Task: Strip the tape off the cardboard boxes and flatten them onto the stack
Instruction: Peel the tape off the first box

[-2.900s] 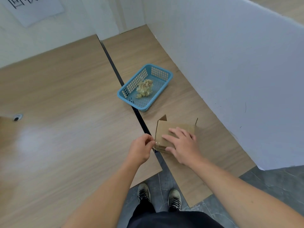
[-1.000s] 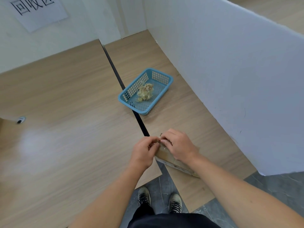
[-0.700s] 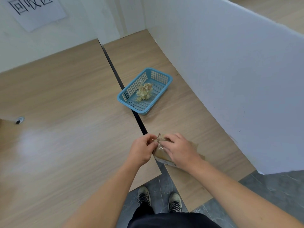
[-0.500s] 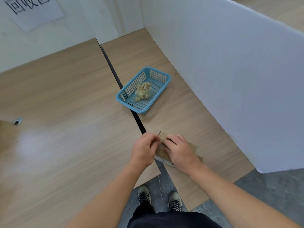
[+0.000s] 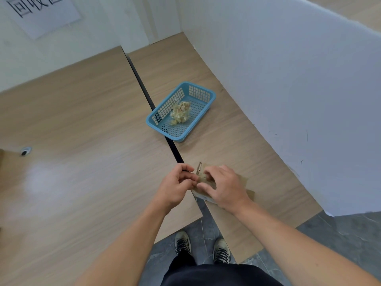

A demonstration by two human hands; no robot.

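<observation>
Left hand [image 5: 176, 187]: fingers curled, thumb and fingertips pinched together on the lower end of a thin clear tape strip [image 5: 199, 167] that stands up between the two hands.

Right hand [image 5: 225, 187]: fingers bent over the top of a small brown cardboard box [image 5: 244, 182], thumb against its near side, gripping it. The hand hides most of the box.

The cardboard box lies low on the right light-wood table [image 5: 237, 145], at that table's near left corner, beside the dark gap [image 5: 140, 79] to the left light-wood table [image 5: 82, 141].

Blue plastic lattice basket [image 5: 204, 92]: farther along the right table, its left corner over the gap; it holds a crumpled wad of yellowish tape [image 5: 180, 112].

White partition board [image 5: 288, 89]: upright along the right table's right edge.

Round cable grommet [image 5: 25, 151]: set in the left table, far left.

White paper sign with black characters [image 5: 41, 11]: on the far wall, upper left.

Grey tiled floor [image 5: 340, 234] and two dark laced shoes [image 5: 182, 242]: nearest the viewer.
</observation>
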